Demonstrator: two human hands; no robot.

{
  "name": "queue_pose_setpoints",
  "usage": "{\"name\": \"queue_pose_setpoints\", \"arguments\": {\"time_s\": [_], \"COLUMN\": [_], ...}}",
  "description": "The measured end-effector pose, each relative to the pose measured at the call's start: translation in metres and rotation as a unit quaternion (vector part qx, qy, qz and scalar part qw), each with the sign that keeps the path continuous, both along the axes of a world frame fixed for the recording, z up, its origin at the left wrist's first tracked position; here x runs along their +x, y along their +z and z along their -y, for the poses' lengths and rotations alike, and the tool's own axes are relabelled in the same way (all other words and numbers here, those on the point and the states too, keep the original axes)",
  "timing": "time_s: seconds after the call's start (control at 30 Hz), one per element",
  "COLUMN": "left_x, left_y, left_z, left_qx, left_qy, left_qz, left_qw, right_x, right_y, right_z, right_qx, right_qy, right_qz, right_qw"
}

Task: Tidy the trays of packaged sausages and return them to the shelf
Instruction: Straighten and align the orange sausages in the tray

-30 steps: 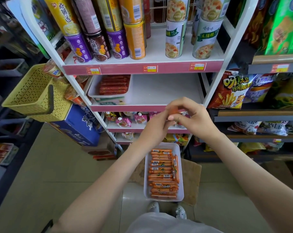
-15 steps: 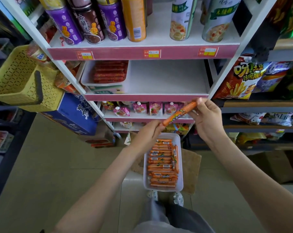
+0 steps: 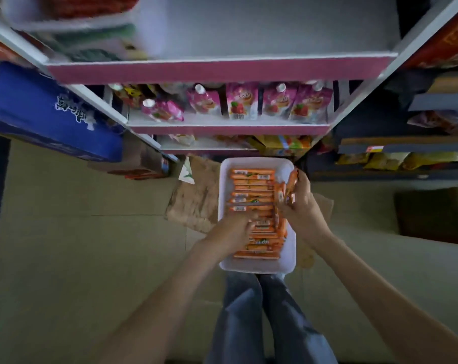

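Looking down: one white tray sits on the floor, holding a crosswise stack of sausages. There's maybe a dozen, too blurry to count. Right hand is clenched round a loose sausage that points lengthwise, and its slot by the right wall is directly under those fingers. Left hand presses flat on the stack, just left. A second tray is up on the shelf.

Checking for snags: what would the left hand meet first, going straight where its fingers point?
The rows of sausages in the white tray; the left hand seems to touch them now, though depth is unclear.
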State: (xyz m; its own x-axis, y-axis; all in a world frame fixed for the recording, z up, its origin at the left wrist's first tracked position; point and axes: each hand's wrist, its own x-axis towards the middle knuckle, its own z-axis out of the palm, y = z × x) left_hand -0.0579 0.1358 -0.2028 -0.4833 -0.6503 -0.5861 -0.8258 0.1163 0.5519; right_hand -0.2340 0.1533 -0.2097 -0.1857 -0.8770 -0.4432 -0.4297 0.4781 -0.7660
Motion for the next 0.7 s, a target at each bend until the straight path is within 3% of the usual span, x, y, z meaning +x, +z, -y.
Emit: {"name": "queue_pose_setpoints", "arguments": {"time_s": [0.2,0.3,0.37,0.53,0.7], "left_x": [0.010,0.006,0.000,-0.012,-0.012], "left_y": [-0.106,-0.142,-0.160,-0.179,-0.183], "left_z": [-0.004,-0.003,-0.003,-0.007,-0.013], "left_qx": [-0.054,-0.065,-0.097,-0.133,-0.095], "left_qy": [0.042,0.061,0.007,-0.061,-0.099], "left_qz": [0.106,0.101,0.141,0.169,0.115], "left_qw": [0.992,0.991,0.985,0.975,0.984], "right_x": [0.002,0.006,0.008,0.019,0.016], "right_y": [-0.093,-0.118,-0.132,-0.159,-0.166], "right_z": [-0.007,-0.003,0.000,-0.010,-0.022], "right_qx": [0.085,0.076,0.091,0.059,0.035], "right_qy": [0.211,0.308,0.329,0.408,0.421], "right_qz": [-0.212,-0.373,-0.441,-0.527,-0.563], "right_qw": [0.950,0.872,0.830,0.743,0.711]}}
